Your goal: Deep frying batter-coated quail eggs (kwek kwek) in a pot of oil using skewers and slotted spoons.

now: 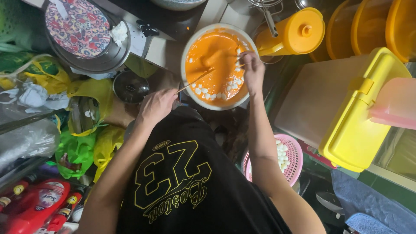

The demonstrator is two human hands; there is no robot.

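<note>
A white bowl (187, 47) full of orange batter, with several small white balls floating in it, stands in front of me. My left hand (156, 106) grips a thin wooden stick (195, 81) whose tip reaches into the batter. My right hand (252, 69) hovers over the bowl's right edge, fingers pinched on small white balls. Below my right forearm, a pink basket (296, 158) holds more white balls.
A yellow jug (299, 30) and orange tubs (368, 26) stand at the back right. To the right lies a yellow lidded box (355, 125), to the left a steel pan (99, 60), a pot lid (130, 86), plastic bags (78, 151) and red bottles (39, 206).
</note>
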